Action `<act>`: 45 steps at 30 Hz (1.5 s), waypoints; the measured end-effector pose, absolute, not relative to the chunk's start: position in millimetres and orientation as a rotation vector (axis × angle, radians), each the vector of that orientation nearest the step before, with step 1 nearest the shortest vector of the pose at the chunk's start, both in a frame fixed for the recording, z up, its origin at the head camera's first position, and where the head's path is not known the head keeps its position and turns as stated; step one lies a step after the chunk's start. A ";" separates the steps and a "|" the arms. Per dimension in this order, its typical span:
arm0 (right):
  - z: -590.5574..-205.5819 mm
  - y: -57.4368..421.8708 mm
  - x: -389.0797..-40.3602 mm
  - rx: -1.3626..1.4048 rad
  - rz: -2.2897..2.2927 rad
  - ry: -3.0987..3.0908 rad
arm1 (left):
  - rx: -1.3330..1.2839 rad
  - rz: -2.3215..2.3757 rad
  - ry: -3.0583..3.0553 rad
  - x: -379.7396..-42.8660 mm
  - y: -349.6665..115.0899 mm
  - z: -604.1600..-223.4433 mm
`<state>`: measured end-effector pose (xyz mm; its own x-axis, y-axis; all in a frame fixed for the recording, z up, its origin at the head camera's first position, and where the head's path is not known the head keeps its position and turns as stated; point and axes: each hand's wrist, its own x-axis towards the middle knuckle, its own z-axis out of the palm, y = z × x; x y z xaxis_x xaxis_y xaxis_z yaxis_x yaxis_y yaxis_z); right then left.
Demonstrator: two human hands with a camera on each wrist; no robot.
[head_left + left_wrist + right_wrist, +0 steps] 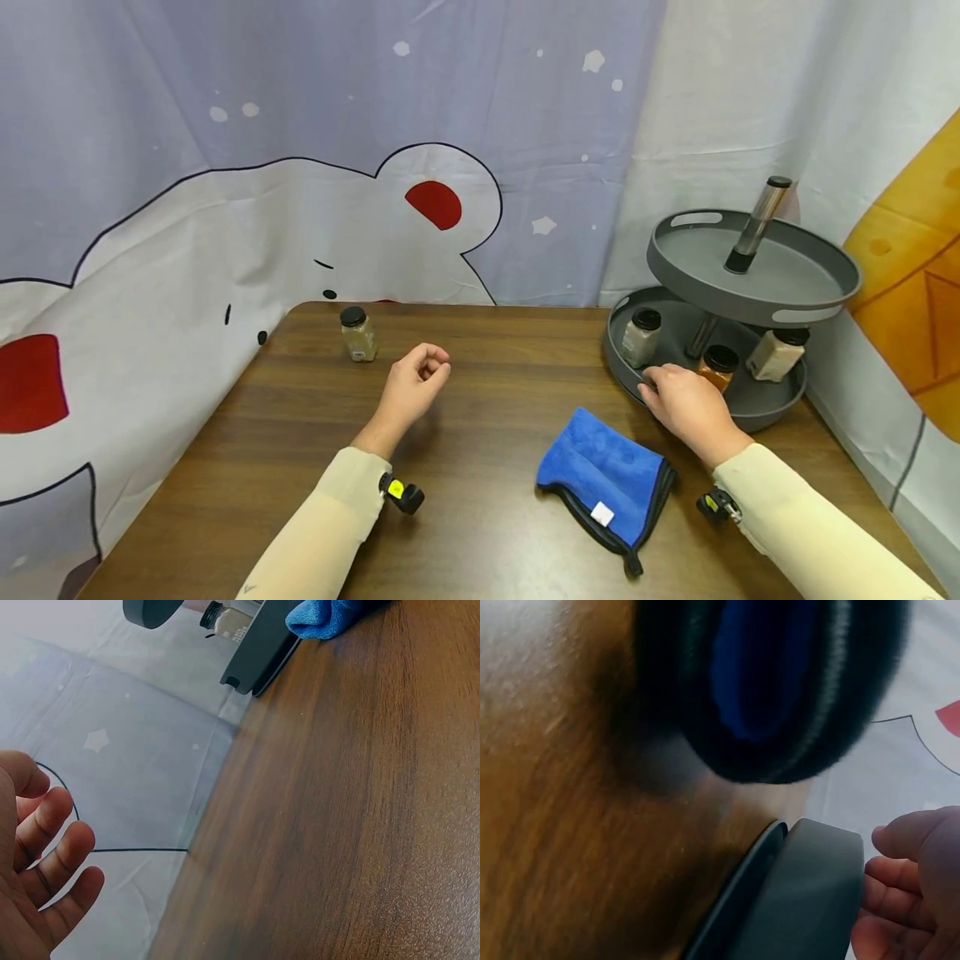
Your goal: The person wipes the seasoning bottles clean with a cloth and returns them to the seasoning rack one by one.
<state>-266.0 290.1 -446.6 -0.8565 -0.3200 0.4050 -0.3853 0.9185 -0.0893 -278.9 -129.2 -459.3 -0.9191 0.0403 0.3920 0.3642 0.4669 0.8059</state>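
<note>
My left hand (412, 381) hovers above the table with loosely bent fingers (71, 851) and nothing in them. Behind it to the left stands a small spice jar (359, 335) with a black lid and pale contents. My right hand (692, 406) is at the front left rim of the lower tray (761, 417) of a grey two-tier turntable. In the right wrist view its fingers (889, 907) are loosely bent right at the top edge of the tray wall (810, 892). On that tray stand a jar of whitish contents (641, 339), an orange-brown one (717, 367) and a tilted pale one (777, 355).
The upper tray (750, 287) overhangs the lower one, with a clear post (759, 221) through it. A blue cloth (603, 475) with black edging lies between my arms on the wooden table (480, 533). A printed curtain (315, 225) hangs behind the table and down both sides.
</note>
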 end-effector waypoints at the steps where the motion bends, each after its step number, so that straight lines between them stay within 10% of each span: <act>1: -447.7 289.5 -266.7 0.510 0.235 -2.702 | -0.343 -1.434 -2.401 -278.6 -129.1 -459.3; 45: -459.3 388.5 -227.3 0.699 0.196 -2.453 | -0.322 -1.445 -2.372 -278.3 -137.8 -456.6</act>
